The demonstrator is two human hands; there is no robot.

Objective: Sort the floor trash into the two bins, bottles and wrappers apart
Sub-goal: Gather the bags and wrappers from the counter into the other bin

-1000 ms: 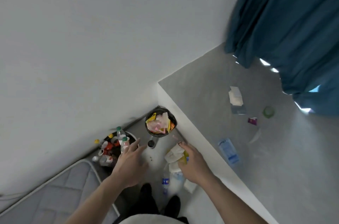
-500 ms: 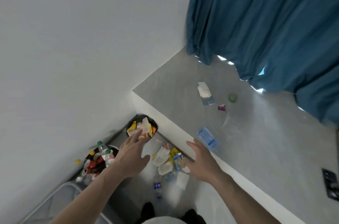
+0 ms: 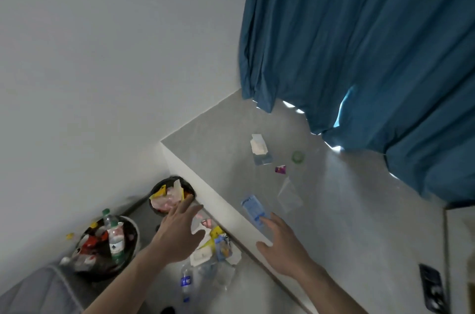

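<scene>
**Both hands empty, right hand reaching for the ledge**

A second ago the right hand (image 3: pixel 285 247) held a bunch of wrappers low over the floor pile; now it holds nothing. Its fingers (image 3: pixel 267 222) are spread and straight, and it has swung out over the raised grey ledge (image 3: pixel 347 223), fingertips just short of the blue packet (image 3: pixel 253 209) lying there. The left hand (image 3: pixel 177 234) has lifted from beside the bottle bin (image 3: pixel 108 247) to hover at the near rim of the wrapper bin (image 3: pixel 172 196), fingers apart and relaxed, gripping nothing. The camera has also swung to the right, bringing more of the ledge into view.

I read this as one load done with and the next pick under way, the blue packet the likely target. The sort is well along but unfinished: the wrapper bin is heaped with paper and foil, the bottle bin with bottles and caps.

Still loose on the floor, between the bins and the ledge wall, lie a heap of wrappers (image 3: pixel 210 244) and a clear bottle (image 3: pixel 185 283) with a blue label. On the ledge, farther out, are a white wrapper (image 3: pixel 258 145), a small purple wrapper (image 3: pixel 280 169), a green cap (image 3: pixel 298 157) and a clear film (image 3: pixel 289 195).

The blue curtain (image 3: pixel 359 44) hangs just beyond the far pieces and may hide others. The film is thin, flat and hard to see, so it could be missed or be awkward to pinch. A grey mattress (image 3: pixel 38 290) corner crowds the bottle bin.
</scene>
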